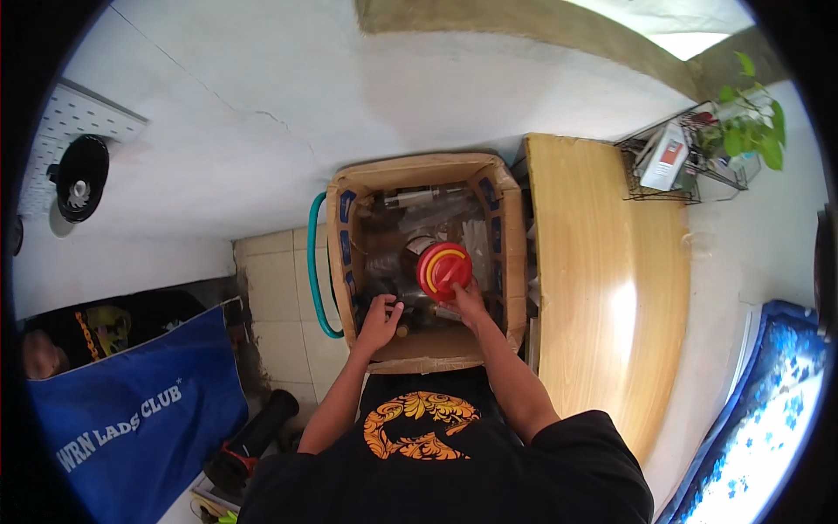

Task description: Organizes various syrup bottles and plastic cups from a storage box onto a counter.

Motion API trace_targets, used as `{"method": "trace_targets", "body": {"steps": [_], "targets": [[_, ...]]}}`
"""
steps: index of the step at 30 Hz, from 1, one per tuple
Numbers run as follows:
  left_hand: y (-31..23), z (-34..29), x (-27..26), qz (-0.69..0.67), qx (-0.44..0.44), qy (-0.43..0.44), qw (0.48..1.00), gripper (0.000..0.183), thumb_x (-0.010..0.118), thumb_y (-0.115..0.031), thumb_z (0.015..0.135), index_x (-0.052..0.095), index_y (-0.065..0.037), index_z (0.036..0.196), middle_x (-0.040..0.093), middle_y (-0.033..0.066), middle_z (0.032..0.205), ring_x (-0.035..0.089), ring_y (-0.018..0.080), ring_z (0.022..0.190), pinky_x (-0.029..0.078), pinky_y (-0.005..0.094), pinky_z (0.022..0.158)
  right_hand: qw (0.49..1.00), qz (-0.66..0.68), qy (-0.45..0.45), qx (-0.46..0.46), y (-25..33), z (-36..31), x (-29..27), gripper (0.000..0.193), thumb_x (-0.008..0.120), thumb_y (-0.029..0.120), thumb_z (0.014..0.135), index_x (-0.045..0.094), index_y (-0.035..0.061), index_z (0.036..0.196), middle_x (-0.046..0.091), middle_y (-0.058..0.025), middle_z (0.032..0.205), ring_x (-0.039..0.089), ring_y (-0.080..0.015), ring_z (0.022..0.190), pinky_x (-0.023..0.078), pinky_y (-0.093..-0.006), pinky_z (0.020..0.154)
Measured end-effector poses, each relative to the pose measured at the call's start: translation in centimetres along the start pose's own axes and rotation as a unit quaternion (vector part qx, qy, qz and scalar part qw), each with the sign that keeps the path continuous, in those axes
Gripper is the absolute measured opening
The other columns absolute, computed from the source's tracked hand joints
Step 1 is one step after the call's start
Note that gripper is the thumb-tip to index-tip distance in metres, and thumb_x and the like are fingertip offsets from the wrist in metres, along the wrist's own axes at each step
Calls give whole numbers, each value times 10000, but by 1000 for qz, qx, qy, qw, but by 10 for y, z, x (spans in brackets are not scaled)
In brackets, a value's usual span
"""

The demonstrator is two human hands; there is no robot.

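Note:
My right hand (469, 306) is closed on the near edge of a red round lid (445, 271) with a yellow curved band. It is held over the open cardboard box (419, 166); whatever lies under the lid is hidden. My left hand (381, 322) is over the box's near left part, with thumb and fingers apart and nothing visible between them. Just beyond its fingertips are dark items that I cannot make out. Clear plastic bottles (419, 197) and other clear plastic pieces lie inside the box.
A green curved handle or hoop (315, 262) stands along the box's left side. To the right is a wooden tabletop (602, 262), with a wire basket (668, 157) and a plant (759, 131) at its far end. A blue printed cloth (148, 419) hangs at the lower left.

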State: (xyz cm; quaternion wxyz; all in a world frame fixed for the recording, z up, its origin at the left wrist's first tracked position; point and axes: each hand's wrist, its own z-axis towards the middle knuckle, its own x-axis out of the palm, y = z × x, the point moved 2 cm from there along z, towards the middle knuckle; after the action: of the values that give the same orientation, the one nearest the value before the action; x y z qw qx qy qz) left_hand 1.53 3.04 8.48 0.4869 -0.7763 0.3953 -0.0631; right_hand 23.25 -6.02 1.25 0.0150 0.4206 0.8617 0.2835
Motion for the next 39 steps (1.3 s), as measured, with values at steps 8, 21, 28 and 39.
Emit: {"method": "trace_targets", "body": {"steps": [8,21,28,39], "targets": [[-29,21,-4,-98,30,-22,994,474,557,-375,980,465,8,1244,529,144,1220,561,224,1068,450,336,914,998,28,18,-52,37,-89,-21,614,547,133,966,209,112,1478,487,-210,1319,649,-353,1016,609,-432,795],[-89,26,-19,-406,-44,145,901,617,393,-579,989,455,-128,1405,524,59,1364,514,204,1212,388,371,1037,954,-265,57,-125,139,-201,38,562,573,377,954,392,-41,1283,642,-209,987,713,-267,751,587,-317,614],[-100,13,-2,-437,-120,224,863,614,435,-589,958,506,-140,1371,566,53,1326,508,223,1239,373,401,1069,836,-371,-92,-394,154,-210,71,829,571,564,911,341,-88,1368,575,-281,1222,589,-325,1150,454,-374,983],[-102,31,-10,-346,-186,310,866,602,459,-558,947,522,-97,1330,584,101,1293,575,263,1162,469,469,987,884,-307,-38,-352,157,-202,70,721,558,520,935,371,31,1431,537,-269,1310,555,-332,1208,423,-389,1028]]}}
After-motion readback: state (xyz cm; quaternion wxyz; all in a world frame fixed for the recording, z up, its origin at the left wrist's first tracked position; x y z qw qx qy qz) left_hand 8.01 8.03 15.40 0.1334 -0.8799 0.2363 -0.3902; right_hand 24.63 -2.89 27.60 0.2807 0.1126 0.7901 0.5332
